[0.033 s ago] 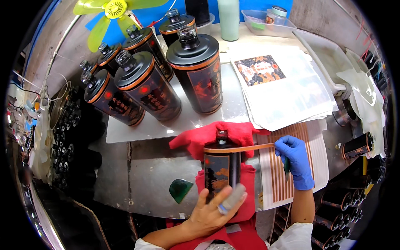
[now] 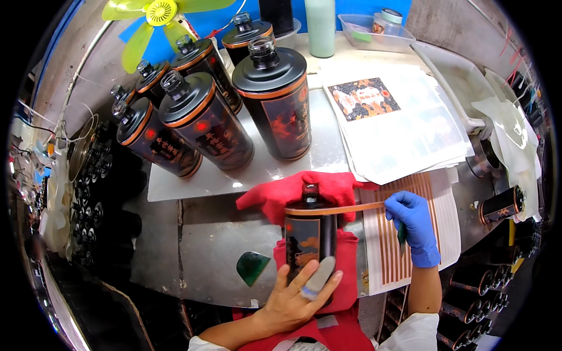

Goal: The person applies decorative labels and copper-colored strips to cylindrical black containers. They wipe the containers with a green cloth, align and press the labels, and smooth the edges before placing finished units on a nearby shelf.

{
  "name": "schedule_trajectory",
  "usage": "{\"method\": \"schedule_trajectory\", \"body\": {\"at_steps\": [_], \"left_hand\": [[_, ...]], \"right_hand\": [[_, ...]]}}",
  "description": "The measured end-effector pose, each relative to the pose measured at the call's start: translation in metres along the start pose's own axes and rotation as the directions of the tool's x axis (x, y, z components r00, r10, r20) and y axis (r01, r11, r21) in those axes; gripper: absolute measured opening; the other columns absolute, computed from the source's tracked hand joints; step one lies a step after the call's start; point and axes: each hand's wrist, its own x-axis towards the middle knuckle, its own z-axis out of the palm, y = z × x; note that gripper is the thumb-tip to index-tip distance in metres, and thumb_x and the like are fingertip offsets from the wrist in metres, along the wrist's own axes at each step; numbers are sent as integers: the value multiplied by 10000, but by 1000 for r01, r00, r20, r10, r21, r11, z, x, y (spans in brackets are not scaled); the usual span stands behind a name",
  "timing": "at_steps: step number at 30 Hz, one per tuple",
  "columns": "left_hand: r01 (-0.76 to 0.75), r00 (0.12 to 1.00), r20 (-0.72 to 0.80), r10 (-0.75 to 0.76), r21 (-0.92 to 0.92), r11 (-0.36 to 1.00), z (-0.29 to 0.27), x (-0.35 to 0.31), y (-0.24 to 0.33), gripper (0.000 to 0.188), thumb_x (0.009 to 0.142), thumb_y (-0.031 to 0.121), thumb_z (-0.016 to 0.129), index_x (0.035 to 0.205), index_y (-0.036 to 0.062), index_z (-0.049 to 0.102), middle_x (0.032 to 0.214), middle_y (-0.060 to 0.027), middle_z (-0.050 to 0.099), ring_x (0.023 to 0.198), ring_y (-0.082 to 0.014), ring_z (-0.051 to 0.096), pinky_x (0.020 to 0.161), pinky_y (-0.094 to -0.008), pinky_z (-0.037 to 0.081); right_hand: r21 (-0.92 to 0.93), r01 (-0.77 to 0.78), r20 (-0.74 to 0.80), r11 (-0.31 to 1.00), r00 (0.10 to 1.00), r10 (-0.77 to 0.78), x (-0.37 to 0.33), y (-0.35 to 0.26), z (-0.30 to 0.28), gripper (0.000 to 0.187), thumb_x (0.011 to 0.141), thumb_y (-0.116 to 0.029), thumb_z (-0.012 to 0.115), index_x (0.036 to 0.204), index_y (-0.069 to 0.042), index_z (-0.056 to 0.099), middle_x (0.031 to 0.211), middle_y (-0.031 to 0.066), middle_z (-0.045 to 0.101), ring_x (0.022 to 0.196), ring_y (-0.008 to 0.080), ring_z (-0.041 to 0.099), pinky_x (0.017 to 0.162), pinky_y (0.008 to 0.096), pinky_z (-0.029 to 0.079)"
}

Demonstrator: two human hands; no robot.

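Note:
A black bottle [image 2: 302, 241] with a dark patterned label lies on red cloth, its glass neck pointing away from me. My left hand [image 2: 301, 291], bare with a grey cover on one finger, grips its lower end, fingers spread across it. A copper-coloured adhesive strip [image 2: 357, 207] crosses the bottle's shoulder and stretches out to the right. My right hand [image 2: 413, 225], in a blue glove, pinches the strip's free end. A dark green flat piece [image 2: 402, 233] sticks out below those closed fingers. Another green scraper-like piece [image 2: 253, 268] lies left of the bottle.
Several finished-looking black bottles [image 2: 272, 111] stand at the back left near a yellow-green fan [image 2: 161, 13]. A sheet of copper strips [image 2: 386, 266] lies under my right hand. Beyond it are stacked printed sheets [image 2: 410, 146]. One bottle [image 2: 500, 206] lies at the right edge.
My left hand has shifted slightly; its fingers now rest on the bottle's lower part. The right hand and the strip stay nearly the same.

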Motion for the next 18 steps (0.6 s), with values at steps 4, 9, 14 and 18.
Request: {"method": "schedule_trajectory", "body": {"at_steps": [4, 9, 14, 18], "left_hand": [[113, 934, -265, -241, -421, 900, 15, -20, -8, 603, 754, 349, 701, 1250, 60, 517, 1223, -335, 473, 1172, -448, 451, 965, -499, 372], [173, 962, -110, -249, -460, 871, 39, -59, -30, 942, 673, 557, 712, 1290, -70, 376, 1259, -358, 422, 1106, -514, 477, 992, -561, 299], [182, 894, -287, -344, -467, 865, 11, -29, -10, 802, 731, 564, 647, 1291, 25, 449, 1274, -274, 448, 1214, -416, 407, 1028, -622, 141], [79, 994, -57, -88, -144, 986, 4, 0, -3, 708, 670, 558, 713, 1232, 159, 550, 1382, -282, 311, 1323, -457, 185, 1007, -632, 144]], "right_hand": [[1, 14, 62, 1000, 998, -14, -5, -9, 23, 90, 796, -115, 658, 796, -26, 641, 661, 14, 597, 603, 52, 530, 538, 181, 384], [111, 38, 190, 993, 980, -59, -8, -20, 61, 111, 812, -96, 668, 831, 7, 630, 696, 31, 604, 626, 78, 553, 599, 212, 455], [88, 12, 213, 996, 976, -30, -8, -25, 68, 121, 813, -107, 673, 831, 5, 629, 695, 32, 604, 623, 75, 548, 589, 207, 444], [87, 20, 204, 996, 978, -37, -8, -26, 65, 124, 810, -111, 677, 828, 3, 631, 698, 32, 605, 627, 73, 549, 586, 206, 441]]}}
